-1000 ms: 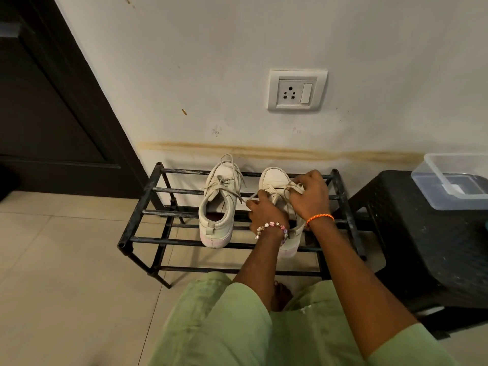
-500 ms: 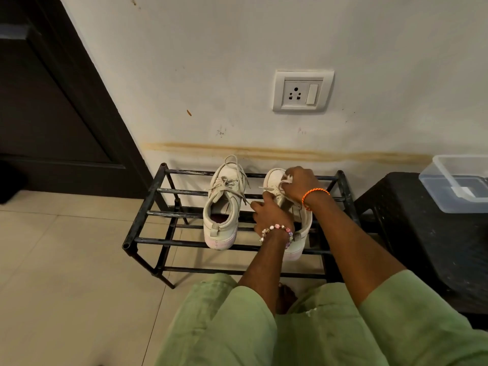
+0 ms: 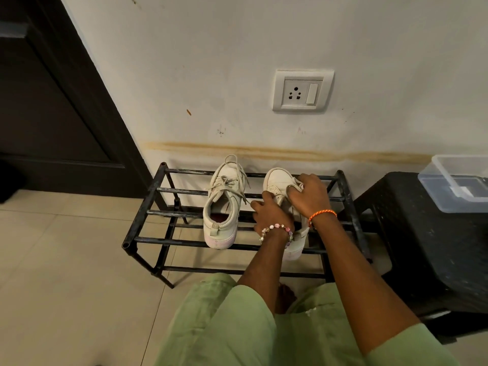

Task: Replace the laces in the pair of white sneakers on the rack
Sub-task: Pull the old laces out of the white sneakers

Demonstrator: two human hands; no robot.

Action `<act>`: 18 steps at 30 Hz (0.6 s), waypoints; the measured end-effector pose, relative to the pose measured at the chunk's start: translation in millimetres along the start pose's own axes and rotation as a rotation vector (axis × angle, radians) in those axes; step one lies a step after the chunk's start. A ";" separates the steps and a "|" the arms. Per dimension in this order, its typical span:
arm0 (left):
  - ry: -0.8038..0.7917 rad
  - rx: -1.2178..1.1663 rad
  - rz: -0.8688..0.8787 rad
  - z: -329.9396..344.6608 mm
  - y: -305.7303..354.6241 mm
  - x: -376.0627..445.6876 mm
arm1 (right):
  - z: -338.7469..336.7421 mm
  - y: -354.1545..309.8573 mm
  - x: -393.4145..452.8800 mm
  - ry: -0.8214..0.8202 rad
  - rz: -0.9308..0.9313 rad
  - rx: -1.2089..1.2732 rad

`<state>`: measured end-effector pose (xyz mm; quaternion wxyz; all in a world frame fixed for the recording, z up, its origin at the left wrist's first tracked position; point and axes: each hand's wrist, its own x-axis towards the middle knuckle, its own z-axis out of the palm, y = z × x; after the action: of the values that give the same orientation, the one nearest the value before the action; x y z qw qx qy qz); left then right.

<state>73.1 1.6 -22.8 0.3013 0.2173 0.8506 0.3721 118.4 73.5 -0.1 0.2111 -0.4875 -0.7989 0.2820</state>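
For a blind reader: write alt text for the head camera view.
Both hands, left hand and right hand, work the laces of the right white sneaker on a black metal shoe rack; the left sneaker sits untouched, still laced.

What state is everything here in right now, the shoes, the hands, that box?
Left sneaker: laced, on rack, untouched.
Right sneaker: on rack, both hands on it.
Left hand: grips the sneaker's side.
Right hand: pinches its lace.
Clear box: open, on black stool.
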 end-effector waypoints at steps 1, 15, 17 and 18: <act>0.001 0.000 0.001 0.2 -0.1 -0.8 | 0.3 -0.1 -2.9 0.012 0.025 0.069; -0.033 0.150 0.162 -15.7 -4.7 3.4 | -33.6 -12.3 0.2 0.109 0.471 1.082; 0.044 0.201 0.241 -20.5 -5.1 5.7 | -39.7 -19.4 1.6 0.097 0.477 1.095; 0.073 0.215 0.282 -22.5 -3.2 7.2 | -42.7 -22.4 1.6 0.065 0.475 1.087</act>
<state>52.3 -7.4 -15.6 0.1901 0.3517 0.8569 0.3253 129.1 77.2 46.8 0.3858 -0.4831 -0.4023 0.6752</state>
